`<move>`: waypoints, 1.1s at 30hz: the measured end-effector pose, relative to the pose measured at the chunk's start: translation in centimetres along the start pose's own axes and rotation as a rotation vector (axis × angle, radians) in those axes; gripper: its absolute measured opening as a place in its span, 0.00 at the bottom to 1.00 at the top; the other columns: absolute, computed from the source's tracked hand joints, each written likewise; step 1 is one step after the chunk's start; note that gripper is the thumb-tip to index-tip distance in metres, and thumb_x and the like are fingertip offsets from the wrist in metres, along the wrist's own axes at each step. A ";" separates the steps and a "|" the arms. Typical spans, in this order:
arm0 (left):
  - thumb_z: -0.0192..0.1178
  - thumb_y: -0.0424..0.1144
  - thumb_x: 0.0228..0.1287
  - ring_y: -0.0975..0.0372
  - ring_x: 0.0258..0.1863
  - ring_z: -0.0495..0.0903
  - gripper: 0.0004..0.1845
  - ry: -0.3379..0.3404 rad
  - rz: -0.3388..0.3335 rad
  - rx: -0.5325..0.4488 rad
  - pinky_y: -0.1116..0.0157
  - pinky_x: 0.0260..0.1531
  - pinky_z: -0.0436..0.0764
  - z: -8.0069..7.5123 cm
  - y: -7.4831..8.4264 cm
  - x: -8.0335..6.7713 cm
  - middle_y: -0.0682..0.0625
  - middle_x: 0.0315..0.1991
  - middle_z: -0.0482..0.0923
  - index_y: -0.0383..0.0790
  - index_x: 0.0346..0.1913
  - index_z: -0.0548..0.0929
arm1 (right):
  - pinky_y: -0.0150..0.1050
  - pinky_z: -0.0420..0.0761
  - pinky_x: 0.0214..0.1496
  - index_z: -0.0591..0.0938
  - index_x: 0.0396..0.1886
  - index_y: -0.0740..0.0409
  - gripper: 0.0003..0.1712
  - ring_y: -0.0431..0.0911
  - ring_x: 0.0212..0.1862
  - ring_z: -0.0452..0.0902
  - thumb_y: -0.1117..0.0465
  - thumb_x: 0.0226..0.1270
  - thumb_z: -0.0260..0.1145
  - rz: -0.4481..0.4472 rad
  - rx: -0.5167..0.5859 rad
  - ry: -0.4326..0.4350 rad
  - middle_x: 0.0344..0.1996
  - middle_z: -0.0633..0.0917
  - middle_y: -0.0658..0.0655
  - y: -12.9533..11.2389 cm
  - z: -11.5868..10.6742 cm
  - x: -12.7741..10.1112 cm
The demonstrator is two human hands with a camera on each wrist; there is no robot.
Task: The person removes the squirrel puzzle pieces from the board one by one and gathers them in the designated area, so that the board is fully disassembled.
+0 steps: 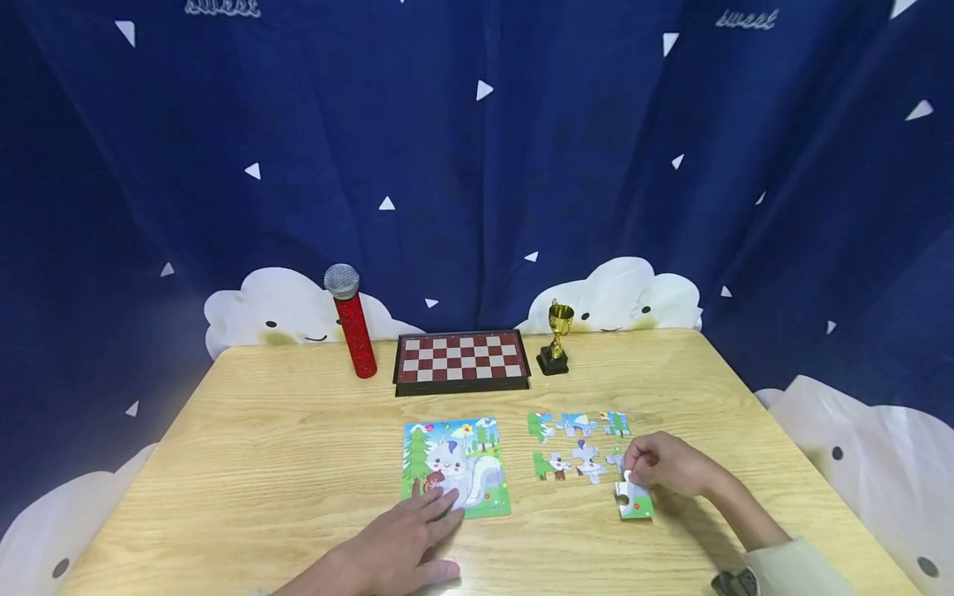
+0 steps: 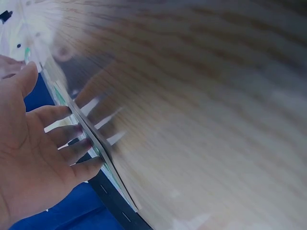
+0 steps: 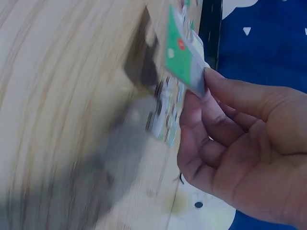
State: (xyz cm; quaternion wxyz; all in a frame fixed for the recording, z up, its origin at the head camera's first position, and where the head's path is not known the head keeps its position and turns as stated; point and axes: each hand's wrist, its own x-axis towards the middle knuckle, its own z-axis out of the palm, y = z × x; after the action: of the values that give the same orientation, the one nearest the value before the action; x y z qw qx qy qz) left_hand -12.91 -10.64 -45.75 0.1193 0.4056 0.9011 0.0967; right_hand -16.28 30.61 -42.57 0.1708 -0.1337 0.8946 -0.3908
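In the head view, my right hand (image 1: 671, 465) pinches a puzzle piece (image 1: 638, 502) with green and grey print and a red flower, at the table's right. The right wrist view shows that piece (image 3: 184, 57) between thumb and curled fingers, lifted off the wood with its shadow below. My left hand (image 1: 398, 538) lies with extended fingers on the lower edge of a square squirrel picture (image 1: 484, 488). Several loose puzzle pieces (image 1: 587, 463) lie in two rows between the picture and my right hand; the one nearest that hand is partly covered by it.
Along the table's back edge stand a red microphone (image 1: 356, 335), a red-and-white checkered board (image 1: 462, 362) and a small gold trophy cup (image 1: 556, 331) on a black base. Behind them hangs a dark blue curtain (image 1: 462, 165) with white triangles and clouds. The table (image 1: 246, 463) is pale wood.
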 end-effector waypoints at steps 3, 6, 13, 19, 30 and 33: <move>0.41 0.67 0.66 0.49 0.72 0.58 0.39 0.001 -0.001 -0.003 0.48 0.65 0.65 0.0 0.0 0.0 0.45 0.73 0.59 0.45 0.70 0.65 | 0.29 0.70 0.27 0.77 0.33 0.67 0.02 0.39 0.28 0.70 0.72 0.59 0.60 0.028 -0.024 -0.004 0.26 0.78 0.55 0.7 -0.2 -0.4; 0.40 0.67 0.66 0.49 0.72 0.58 0.39 0.004 0.001 -0.003 0.49 0.66 0.65 -0.1 0.0 0.0 0.45 0.73 0.59 0.44 0.70 0.64 | 0.31 0.73 0.28 0.77 0.32 0.68 0.02 0.41 0.28 0.72 0.72 0.58 0.61 0.045 -0.020 -0.011 0.27 0.79 0.56 1.3 -0.4 -0.6; 0.40 0.67 0.66 0.49 0.72 0.58 0.39 0.005 0.001 0.009 0.50 0.67 0.64 -0.1 0.1 0.0 0.44 0.73 0.58 0.43 0.70 0.64 | 0.30 0.69 0.25 0.79 0.27 0.64 0.04 0.41 0.26 0.68 0.71 0.55 0.67 0.109 -0.120 0.074 0.21 0.76 0.52 2.0 0.2 -0.4; 0.40 0.66 0.67 0.48 0.72 0.58 0.38 0.002 -0.006 -0.038 0.47 0.66 0.64 0.0 0.1 0.0 0.43 0.73 0.57 0.42 0.70 0.65 | 0.31 0.69 0.24 0.78 0.26 0.63 0.06 0.43 0.25 0.68 0.72 0.53 0.69 0.177 -0.173 0.130 0.21 0.76 0.52 1.8 0.7 -0.1; 0.41 0.66 0.68 0.51 0.69 0.63 0.36 0.032 -0.012 -0.006 0.51 0.65 0.68 -0.4 0.2 0.0 0.40 0.70 0.63 0.43 0.67 0.69 | 0.27 0.67 0.22 0.80 0.27 0.62 0.04 0.41 0.23 0.66 0.68 0.56 0.68 0.044 -0.171 0.071 0.22 0.77 0.51 -2.4 2.4 3.0; 0.40 0.65 0.68 0.52 0.69 0.64 0.37 0.050 0.003 0.016 0.52 0.65 0.67 -0.5 0.3 0.1 0.39 0.69 0.64 0.41 0.67 0.70 | 0.26 0.67 0.22 0.80 0.26 0.61 0.04 0.41 0.22 0.67 0.69 0.56 0.68 0.014 -0.189 0.051 0.21 0.77 0.51 -4.2 3.5 4.7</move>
State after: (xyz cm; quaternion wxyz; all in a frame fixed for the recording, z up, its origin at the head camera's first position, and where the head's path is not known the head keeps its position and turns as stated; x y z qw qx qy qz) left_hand -12.88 -10.43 -45.25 0.0934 0.4054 0.9038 0.0998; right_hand -18.62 23.84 -42.63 0.1374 -0.1332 0.9323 -0.3069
